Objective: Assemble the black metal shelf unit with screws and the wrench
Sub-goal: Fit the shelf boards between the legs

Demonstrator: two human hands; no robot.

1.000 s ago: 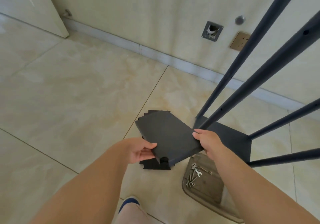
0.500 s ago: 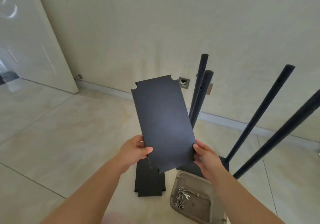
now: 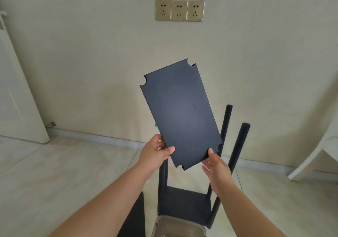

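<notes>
Shelf panel [image 3: 180, 112] gripped btwn left hand [image 3: 155, 151] & right hand [image 3: 214, 165].

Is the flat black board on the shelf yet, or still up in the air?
In the air. Both hands, left and right, hold the flat black metal board above the posts.

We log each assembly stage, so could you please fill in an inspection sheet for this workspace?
Surface: pale tiled floor.
Job's things: black panel held up; frame with upright posts standing on the floor; another panel lying beside it.
Clutter: tray at the bottom edge, contents unclear.
Grippers: left hand and right hand grip the held panel's lower corners.
Cables: nothing seen.
Surroundings: wall sockets, door.
</notes>
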